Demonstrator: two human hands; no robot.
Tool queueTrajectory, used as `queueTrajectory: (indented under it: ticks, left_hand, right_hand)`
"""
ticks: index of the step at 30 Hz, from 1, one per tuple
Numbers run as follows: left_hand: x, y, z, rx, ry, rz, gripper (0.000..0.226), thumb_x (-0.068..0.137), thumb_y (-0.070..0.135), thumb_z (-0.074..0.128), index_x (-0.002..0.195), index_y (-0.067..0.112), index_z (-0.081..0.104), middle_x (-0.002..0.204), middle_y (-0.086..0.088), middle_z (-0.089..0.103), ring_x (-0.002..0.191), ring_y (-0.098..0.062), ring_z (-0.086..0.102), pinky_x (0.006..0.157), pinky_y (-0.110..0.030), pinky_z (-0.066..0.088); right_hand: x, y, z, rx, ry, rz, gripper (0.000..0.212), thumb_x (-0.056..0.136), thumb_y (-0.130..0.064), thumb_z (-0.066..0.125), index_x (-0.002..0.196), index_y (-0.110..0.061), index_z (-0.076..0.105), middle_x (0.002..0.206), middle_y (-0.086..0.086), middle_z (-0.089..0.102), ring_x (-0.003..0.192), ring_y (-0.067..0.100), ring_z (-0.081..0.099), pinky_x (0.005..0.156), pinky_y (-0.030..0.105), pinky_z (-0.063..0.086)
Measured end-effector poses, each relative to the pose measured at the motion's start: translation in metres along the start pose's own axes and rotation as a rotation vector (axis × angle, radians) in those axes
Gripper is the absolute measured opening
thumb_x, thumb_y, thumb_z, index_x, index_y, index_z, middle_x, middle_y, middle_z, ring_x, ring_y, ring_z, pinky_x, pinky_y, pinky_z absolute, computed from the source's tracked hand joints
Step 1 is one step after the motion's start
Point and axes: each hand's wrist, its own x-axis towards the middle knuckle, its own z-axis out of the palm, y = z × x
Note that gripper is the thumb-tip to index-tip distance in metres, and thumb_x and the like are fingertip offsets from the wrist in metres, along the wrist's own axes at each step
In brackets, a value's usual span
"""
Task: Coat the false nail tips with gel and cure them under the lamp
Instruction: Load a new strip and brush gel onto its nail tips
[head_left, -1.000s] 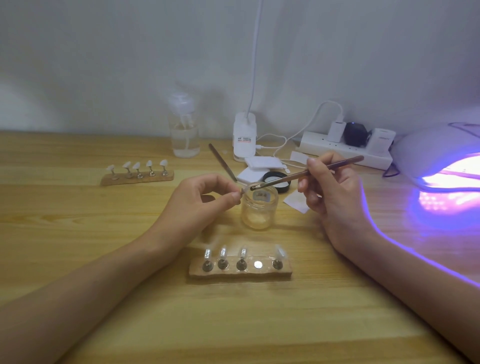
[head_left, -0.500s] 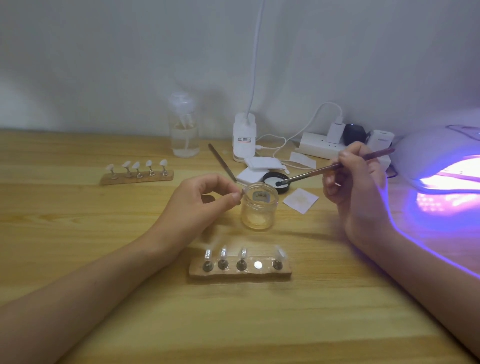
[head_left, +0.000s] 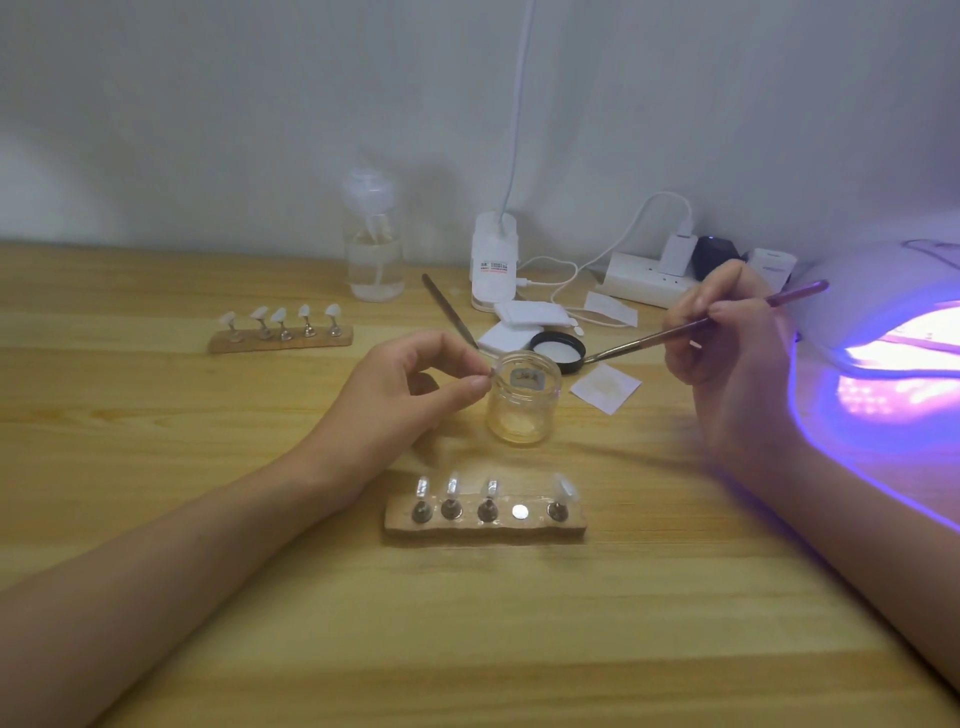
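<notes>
On the near holder (head_left: 485, 532) four nail tips (head_left: 453, 484) stand, light and brittle, best lifted by their metal stems (head_left: 451, 510). Beyond, the left hand (head_left: 410, 395) has its grip pinched on a tiny piece (head_left: 491, 371), likely the fifth stem, beside the gel jar (head_left: 524, 400). The right hand (head_left: 727, 358) grips the brush (head_left: 639, 342).

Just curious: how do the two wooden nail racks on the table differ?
The near rack has four nail tips and one bare metal spot; the far rack holds five. Near rack's tips look clear, far rack's white. Both are wooden strips with metal stands.
</notes>
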Motion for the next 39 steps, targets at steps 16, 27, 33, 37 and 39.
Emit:
queueTrajectory:
  ticks: [16, 27, 33, 37, 39]
  left_hand:
    - [-0.008, 0.036, -0.007, -0.214, -0.003, -0.146, 0.010, 0.086, 0.013, 0.070, 0.082, 0.023, 0.069, 0.088, 0.007, 0.073, 0.074, -0.004, 0.062, 0.070, -0.021, 0.052]
    - [-0.047, 0.046, 0.015, 0.395, -0.181, 0.235, 0.009, 0.075, 0.039, 0.075, 0.080, 0.033, 0.071, 0.086, 0.023, 0.068, 0.096, -0.011, 0.059, 0.088, -0.029, 0.044]
    - [-0.052, 0.035, 0.019, 0.544, -0.124, 0.168, 0.018, 0.071, 0.055, 0.064, 0.077, 0.038, 0.063, 0.090, 0.028, 0.064, 0.098, -0.004, 0.053, 0.091, -0.043, 0.039]
    - [-0.053, 0.032, 0.021, 0.489, -0.095, 0.067, 0.019, 0.068, 0.051, 0.067, 0.078, 0.035, 0.064, 0.088, 0.027, 0.064, 0.093, 0.000, 0.052, 0.088, -0.041, 0.041]
    - [-0.053, 0.032, 0.021, 0.488, -0.097, 0.049, 0.023, 0.068, 0.052, 0.066, 0.084, 0.037, 0.062, 0.089, 0.028, 0.064, 0.094, 0.001, 0.051, 0.089, -0.040, 0.041]
  right_hand:
    - [-0.004, 0.005, 0.003, 0.016, 0.085, 0.102, 0.012, 0.078, -0.009, 0.041, 0.071, -0.017, 0.046, 0.058, -0.002, 0.054, 0.050, 0.011, 0.045, 0.043, 0.018, 0.032]
    - [-0.004, 0.006, 0.004, -0.001, 0.098, 0.117, 0.020, 0.079, -0.009, 0.043, 0.066, -0.022, 0.052, 0.059, 0.000, 0.052, 0.050, 0.011, 0.046, 0.043, 0.018, 0.032]
    - [-0.003, 0.006, 0.004, -0.002, 0.103, 0.127, 0.023, 0.079, -0.010, 0.044, 0.064, -0.025, 0.054, 0.059, 0.000, 0.052, 0.050, 0.011, 0.046, 0.042, 0.018, 0.032]
    - [-0.003, 0.006, 0.005, -0.016, 0.097, 0.126, 0.028, 0.079, -0.011, 0.045, 0.061, -0.028, 0.056, 0.057, 0.000, 0.051, 0.050, 0.011, 0.046, 0.042, 0.018, 0.032]
    - [-0.003, 0.006, 0.005, -0.019, 0.098, 0.129, 0.029, 0.080, -0.012, 0.045, 0.060, -0.029, 0.057, 0.057, -0.001, 0.051, 0.049, 0.010, 0.046, 0.043, 0.018, 0.032]
